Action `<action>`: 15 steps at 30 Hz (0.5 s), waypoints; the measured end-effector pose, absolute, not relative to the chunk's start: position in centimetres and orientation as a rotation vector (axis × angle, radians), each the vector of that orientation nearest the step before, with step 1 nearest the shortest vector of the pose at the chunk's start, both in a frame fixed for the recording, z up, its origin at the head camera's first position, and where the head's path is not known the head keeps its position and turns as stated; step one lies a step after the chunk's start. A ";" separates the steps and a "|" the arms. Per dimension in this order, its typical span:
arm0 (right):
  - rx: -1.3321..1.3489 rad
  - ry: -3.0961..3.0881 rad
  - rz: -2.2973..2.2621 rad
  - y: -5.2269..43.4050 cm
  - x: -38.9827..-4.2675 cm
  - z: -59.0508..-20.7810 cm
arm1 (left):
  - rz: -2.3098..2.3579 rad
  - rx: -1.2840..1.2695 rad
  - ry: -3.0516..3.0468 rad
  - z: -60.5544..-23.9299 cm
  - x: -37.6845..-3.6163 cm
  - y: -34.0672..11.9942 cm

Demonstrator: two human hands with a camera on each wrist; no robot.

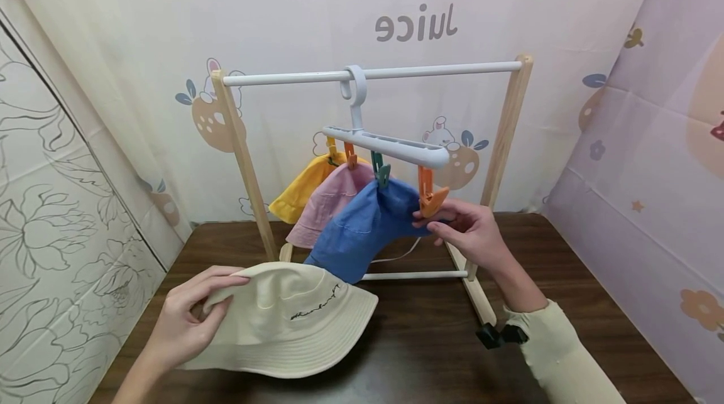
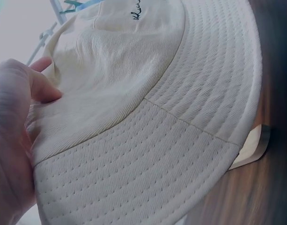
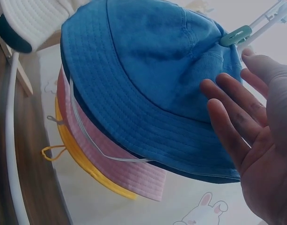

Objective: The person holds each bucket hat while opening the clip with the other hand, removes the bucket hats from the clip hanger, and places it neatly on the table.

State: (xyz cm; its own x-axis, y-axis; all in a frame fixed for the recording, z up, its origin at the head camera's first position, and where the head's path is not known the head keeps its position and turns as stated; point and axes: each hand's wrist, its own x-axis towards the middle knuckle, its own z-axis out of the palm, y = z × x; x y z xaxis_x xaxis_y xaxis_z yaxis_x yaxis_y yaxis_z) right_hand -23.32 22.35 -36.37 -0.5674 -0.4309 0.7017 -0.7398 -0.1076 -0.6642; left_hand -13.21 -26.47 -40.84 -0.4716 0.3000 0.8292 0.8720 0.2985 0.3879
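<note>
My left hand (image 1: 189,316) pinches the crown of a cream bucket hat (image 1: 294,322) with dark script stitched on it. In the left wrist view the thumb lies on the hat's cloth (image 2: 110,79) and the brim spreads below. My right hand (image 1: 469,231) is at an orange clip (image 1: 432,193), its fingers partly behind the clip's lower end. Its fingers are loosely bent in the right wrist view, beside a blue bucket hat (image 3: 148,79). That hat hangs from a green clip (image 1: 381,171). Behind it hang a pink hat (image 1: 328,203) and a yellow hat (image 1: 302,187).
A pale clip hanger (image 1: 390,146) hooks over the white rail (image 1: 283,78) of a wooden-legged rack (image 1: 503,134). The rack stands on a dark wood table (image 1: 418,341). Printed curtains (image 1: 294,8) enclose the back and sides.
</note>
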 end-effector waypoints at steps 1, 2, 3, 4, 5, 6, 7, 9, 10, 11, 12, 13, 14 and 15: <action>1.295 -1.906 1.726 22.4 -23.3 -36.4 | -1.150 -1.037 -1.935 -40.8 -13.2 -26.7; 1.292 -1.907 1.725 22.4 -23.3 -36.4 | -1.147 -1.031 -1.936 -40.8 -13.2 -26.8; 1.286 -1.909 1.725 22.4 -23.3 -36.4 | -1.144 -1.027 -1.937 -40.8 -13.2 -27.0; 1.285 -1.906 1.726 22.4 -23.3 -36.4 | -1.140 -1.021 -1.938 -40.8 -13.2 -27.2; 1.282 -1.906 1.727 22.5 -23.3 -36.3 | -1.138 -1.017 -1.938 -40.8 -13.2 -27.4; 1.281 -1.904 1.728 22.5 -23.3 -36.3 | -1.138 -1.015 -1.937 -40.8 -13.2 -27.6; 1.281 -1.903 1.730 22.5 -23.3 -36.3 | -1.142 -1.012 -1.936 -40.8 -13.2 -27.8; 1.279 -1.902 1.736 22.5 -23.3 -36.3 | -1.147 -1.006 -1.934 -40.8 -13.3 -28.1; 1.278 -1.902 1.737 22.5 -23.3 -36.2 | -1.152 -1.003 -1.933 -40.8 -13.3 -28.3; 1.275 -1.903 1.738 22.5 -23.3 -36.2 | -1.159 -1.003 -1.933 -40.8 -13.3 -28.5; 1.269 -1.905 1.737 22.5 -23.3 -36.2 | -1.168 -1.004 -1.931 -40.8 -13.3 -28.7; 1.262 -1.909 1.735 22.5 -23.3 -36.2 | -1.172 -1.001 -1.931 -40.8 -13.3 -28.9; 1.252 -1.913 1.733 22.5 -23.4 -36.2 | -1.174 -1.003 -1.927 -40.8 -13.3 -29.0; 1.241 -1.919 1.731 22.6 -23.3 -36.2 | -1.178 -1.004 -1.921 -40.8 -13.2 -29.2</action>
State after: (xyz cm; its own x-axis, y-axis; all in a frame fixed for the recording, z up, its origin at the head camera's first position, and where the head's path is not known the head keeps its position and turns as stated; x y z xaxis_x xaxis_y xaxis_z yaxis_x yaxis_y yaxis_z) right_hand -23.35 22.57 -36.24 -0.5949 -0.4048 0.6944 -0.7323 -0.0833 -0.6759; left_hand -13.25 -29.16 -40.85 -0.4860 0.2663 0.8324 0.8627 0.2986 0.4081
